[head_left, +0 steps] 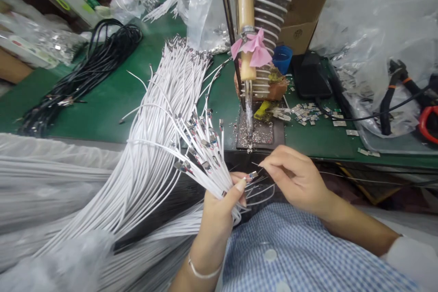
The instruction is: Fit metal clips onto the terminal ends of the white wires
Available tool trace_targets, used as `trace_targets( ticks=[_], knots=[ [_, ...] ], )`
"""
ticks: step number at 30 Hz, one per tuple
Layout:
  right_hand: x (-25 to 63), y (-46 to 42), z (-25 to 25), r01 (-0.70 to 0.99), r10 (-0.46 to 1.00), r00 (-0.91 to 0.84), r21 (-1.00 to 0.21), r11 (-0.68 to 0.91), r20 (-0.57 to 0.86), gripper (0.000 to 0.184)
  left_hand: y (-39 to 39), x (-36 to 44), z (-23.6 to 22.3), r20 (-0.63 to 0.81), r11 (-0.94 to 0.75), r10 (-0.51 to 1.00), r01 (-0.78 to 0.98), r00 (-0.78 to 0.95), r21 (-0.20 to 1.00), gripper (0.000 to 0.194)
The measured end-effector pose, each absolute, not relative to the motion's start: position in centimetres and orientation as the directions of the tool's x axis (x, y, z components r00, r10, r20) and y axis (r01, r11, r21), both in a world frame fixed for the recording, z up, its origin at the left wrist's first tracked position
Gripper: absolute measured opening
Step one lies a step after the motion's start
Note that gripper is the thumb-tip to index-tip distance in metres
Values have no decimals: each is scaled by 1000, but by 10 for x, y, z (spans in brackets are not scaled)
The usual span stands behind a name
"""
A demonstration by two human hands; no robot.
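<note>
My left hand (224, 205) is closed around a bundle of white cables (214, 169), whose ends carry small metal connectors. Between its thumb and fingers one connector (252, 175) points to the right. My right hand (297, 180) pinches a thin solder wire (256, 164), its tip just above that connector and apart from it. Beyond both hands, a soldering iron (249, 105) with a wooden handle and a pink cloth tied on hangs tip down over a dark plate (278, 134) strewn with solder bits.
A large pile of white cables (164, 96) covers the bench's left middle, with black cables (102, 59) farther left. Behind the iron rises a ribbed hose (275, 4). Loose connectors (304, 113), cutters (393, 96) and a blue cup (282, 58) lie to the right.
</note>
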State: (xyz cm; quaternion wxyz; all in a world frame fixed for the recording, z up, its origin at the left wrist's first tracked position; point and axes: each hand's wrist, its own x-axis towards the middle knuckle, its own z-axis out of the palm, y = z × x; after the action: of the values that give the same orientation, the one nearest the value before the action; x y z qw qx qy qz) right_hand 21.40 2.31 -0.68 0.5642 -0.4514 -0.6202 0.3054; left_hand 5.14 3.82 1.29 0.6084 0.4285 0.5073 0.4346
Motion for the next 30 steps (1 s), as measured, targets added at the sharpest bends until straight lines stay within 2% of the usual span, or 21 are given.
trace_targets(
  ticks=[3, 8, 13, 20, 30],
  knots=[
    [212, 24, -7, 265, 877, -5, -845, 465, 481, 10, 48, 51, 11, -242, 255, 963, -107, 122, 961, 8],
    [209, 33, -7, 346, 818, 127, -798, 494, 562, 10, 63, 56, 13, -220, 235, 966, -102, 136, 967, 6],
    [208, 42, -6, 319, 775, 132, -767, 558, 618, 13, 71, 66, 21, -193, 211, 968, -107, 160, 972, 6],
    [210, 49, -9, 207, 779, 220, -809, 551, 587, 17, 78, 72, 21, -180, 206, 965, -126, 189, 970, 5],
    [213, 52, -5, 246, 779, 231, -809, 533, 583, 15, 83, 77, 27, -168, 196, 968, -137, 188, 971, 3]
  ],
)
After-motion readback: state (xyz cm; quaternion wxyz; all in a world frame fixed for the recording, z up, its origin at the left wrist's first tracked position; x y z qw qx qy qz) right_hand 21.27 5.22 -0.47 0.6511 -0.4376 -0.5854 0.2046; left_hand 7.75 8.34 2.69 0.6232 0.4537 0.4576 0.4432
